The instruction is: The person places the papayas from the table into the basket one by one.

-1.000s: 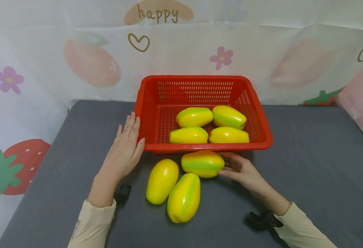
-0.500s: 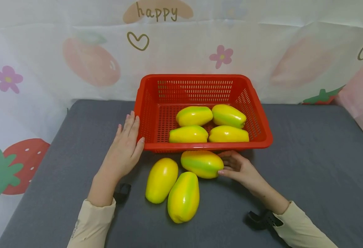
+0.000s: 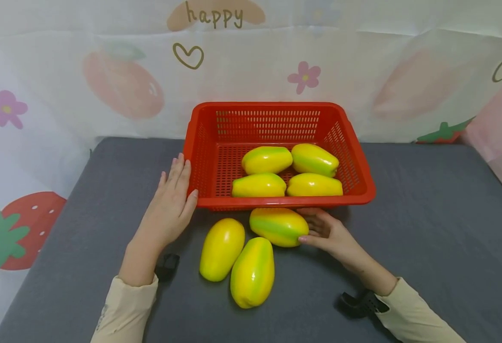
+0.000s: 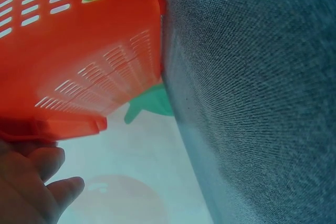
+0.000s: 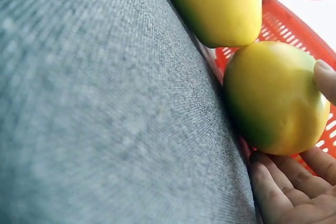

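My left hand (image 3: 167,205) lies along the left side of a red plastic basket (image 3: 265,201), its fingers fairly straight and touching the rim. In the left wrist view, fingertips (image 4: 47,162) show beneath that rim. Just in front of the basket lies a yellow-green papaya (image 3: 278,227). My right hand (image 3: 330,234) holds this papaya's right end, thumb on the near side and fingers on the far side. The right wrist view shows the held papaya (image 5: 275,98) between thumb and fingers. Two more papayas, a left one (image 3: 222,249) and a nearer one (image 3: 252,272), lie close by on the cloth.
Inside the basket several papayas (image 3: 266,159) sit in two rows toward the right. Grey cloth (image 3: 426,228) covers the table. A printed white curtain (image 3: 242,52) hangs behind it. Black wrist straps (image 3: 358,305) show below the forearms.
The held papaya has turned slightly, and the nearest papaya has shifted a little. Both hands keep nearly the same places, and the whole head view has drifted slightly.
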Tool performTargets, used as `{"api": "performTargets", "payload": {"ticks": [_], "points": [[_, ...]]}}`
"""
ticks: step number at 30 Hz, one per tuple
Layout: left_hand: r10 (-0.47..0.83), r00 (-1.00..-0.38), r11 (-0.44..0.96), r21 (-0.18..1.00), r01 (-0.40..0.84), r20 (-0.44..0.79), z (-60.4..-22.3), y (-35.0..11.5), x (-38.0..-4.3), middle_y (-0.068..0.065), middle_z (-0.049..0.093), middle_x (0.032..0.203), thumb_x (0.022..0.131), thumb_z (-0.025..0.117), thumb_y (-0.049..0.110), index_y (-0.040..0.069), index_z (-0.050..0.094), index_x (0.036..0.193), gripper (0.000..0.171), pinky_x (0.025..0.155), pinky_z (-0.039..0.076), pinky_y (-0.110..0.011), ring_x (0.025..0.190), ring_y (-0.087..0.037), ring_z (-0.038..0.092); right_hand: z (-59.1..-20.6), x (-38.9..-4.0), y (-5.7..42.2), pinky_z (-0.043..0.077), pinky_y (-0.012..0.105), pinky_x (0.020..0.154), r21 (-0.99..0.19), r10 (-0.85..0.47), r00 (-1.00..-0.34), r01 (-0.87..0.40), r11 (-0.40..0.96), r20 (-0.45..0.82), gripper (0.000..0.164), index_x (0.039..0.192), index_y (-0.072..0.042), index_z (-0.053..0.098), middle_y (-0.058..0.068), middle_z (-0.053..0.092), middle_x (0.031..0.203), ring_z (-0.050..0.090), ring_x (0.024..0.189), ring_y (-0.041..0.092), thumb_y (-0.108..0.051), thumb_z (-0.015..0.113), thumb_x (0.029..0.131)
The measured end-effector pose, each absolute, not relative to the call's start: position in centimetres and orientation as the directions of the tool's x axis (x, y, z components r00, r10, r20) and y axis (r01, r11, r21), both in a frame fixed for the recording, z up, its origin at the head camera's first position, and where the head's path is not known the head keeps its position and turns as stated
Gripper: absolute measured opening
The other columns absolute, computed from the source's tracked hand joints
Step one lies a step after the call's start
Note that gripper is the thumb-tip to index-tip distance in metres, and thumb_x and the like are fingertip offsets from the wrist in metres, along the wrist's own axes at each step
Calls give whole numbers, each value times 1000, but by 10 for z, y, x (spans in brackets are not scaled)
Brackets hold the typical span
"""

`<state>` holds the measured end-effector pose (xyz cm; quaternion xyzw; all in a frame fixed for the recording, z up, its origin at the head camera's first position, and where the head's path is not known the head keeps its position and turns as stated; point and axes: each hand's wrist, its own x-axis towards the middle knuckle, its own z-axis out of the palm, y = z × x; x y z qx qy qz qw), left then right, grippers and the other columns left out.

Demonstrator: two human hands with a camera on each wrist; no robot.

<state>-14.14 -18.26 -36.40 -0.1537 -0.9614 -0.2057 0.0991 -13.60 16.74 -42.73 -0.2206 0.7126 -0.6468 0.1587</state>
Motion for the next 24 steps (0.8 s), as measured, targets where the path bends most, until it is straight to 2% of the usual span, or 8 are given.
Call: {"api": "performTargets", "payload": {"ticks": [13, 24], "points": [[260, -927, 865, 360, 348, 270, -365, -183, -141, -21, 9, 155, 98, 39, 21, -8, 18, 147, 61, 112, 9, -54, 143, -34, 8, -427, -135, 165, 48, 25, 89, -987, -493, -868, -124, 106, 56, 51, 130, 8, 44, 25, 48, 130, 55, 110, 12, -1, 67, 85], [252, -931, 869, 362, 338, 263, -364, -182, -140, -20, 9, 156, 98, 39, 22, -7, 17, 147, 61, 113, 9, -52, 143, -31, 7, -427, -135, 165, 47, 25, 92, -986, -525, -848, -136, 94, 67, 57, 135, 5, 40, 24, 44, 136, 53, 113, 12, -2, 67, 85]]}}
